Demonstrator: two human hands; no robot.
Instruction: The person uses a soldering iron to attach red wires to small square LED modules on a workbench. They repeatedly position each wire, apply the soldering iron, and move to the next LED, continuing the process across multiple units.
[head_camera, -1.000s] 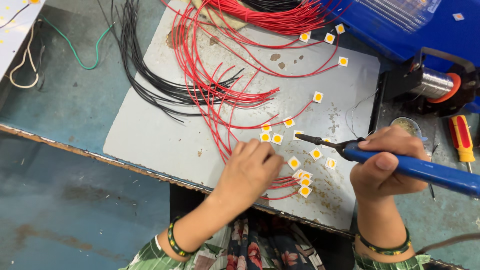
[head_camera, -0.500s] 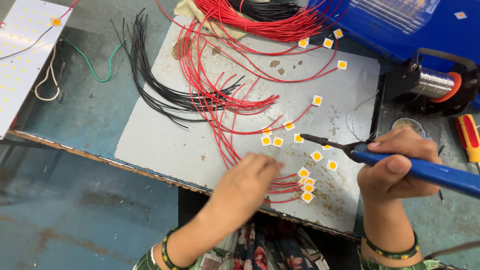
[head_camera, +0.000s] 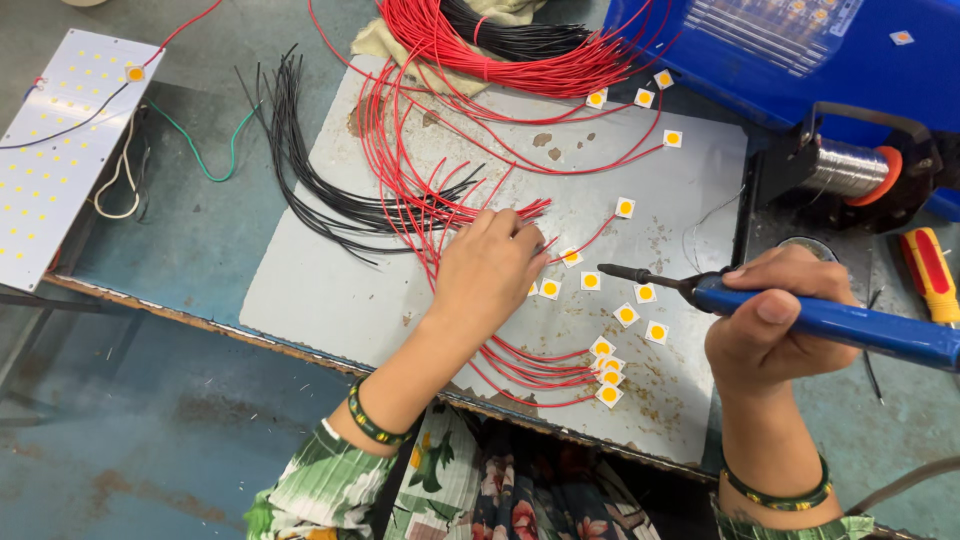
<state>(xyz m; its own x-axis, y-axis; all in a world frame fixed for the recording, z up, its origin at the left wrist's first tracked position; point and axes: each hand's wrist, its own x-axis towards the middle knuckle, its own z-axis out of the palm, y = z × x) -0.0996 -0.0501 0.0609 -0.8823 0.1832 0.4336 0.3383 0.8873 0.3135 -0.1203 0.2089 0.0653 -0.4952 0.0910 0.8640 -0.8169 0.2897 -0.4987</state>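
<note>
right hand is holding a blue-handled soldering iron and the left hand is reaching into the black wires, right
Not quite. In the head view the left hand rests on the ends of the red wires, not the black ones. The right hand does hold the blue-handled soldering iron.

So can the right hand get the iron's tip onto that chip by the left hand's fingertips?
Probably yes. The right hand holds the soldering iron with its tip aimed left; only bare board lies between it and the chip beside the left hand.

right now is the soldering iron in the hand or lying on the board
In the hand: the right hand grips the blue soldering iron, tip above the grey board.
</note>
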